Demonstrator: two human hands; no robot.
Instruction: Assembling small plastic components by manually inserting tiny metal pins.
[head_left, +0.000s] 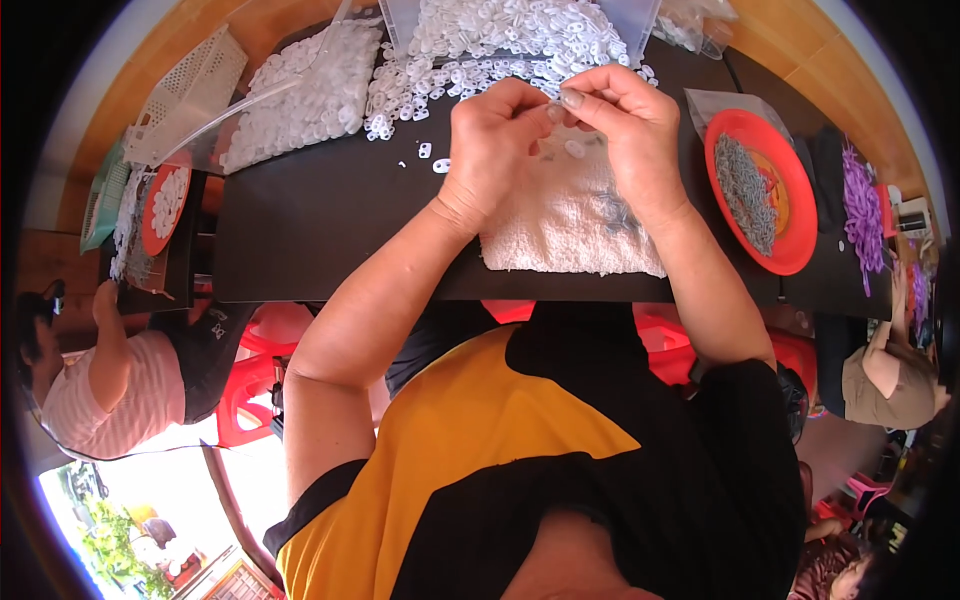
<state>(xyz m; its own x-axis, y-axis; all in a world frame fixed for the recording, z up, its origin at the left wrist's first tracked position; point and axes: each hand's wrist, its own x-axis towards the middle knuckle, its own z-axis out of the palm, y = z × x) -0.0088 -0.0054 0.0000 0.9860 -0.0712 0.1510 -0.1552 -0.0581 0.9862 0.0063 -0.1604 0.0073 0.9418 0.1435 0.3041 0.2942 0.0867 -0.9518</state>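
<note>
Over the far part of a white towel (560, 245), my left hand (488, 135) and my right hand (640, 130) meet with thumbs and fingertips pinched together. What they hold is small and mostly hidden by the fingers; I cannot make it out. A pale oval piece (575, 148) lies on the towel between the hands. Small grey metal pieces (618, 212) lie on the towel beside my right wrist. Just beyond my hands spreads a heap of small white plastic pieces with holes (470, 75). Two loose white pieces (441, 166) rest by my left wrist.
A red plate (797, 250) of grey metal pieces stands at the right. A clear bin (640, 35) and a bag of white pieces (310, 95) are at the back. Purple pieces (862, 215) lie far right. Other people sit at the left (130, 380) and right (890, 385).
</note>
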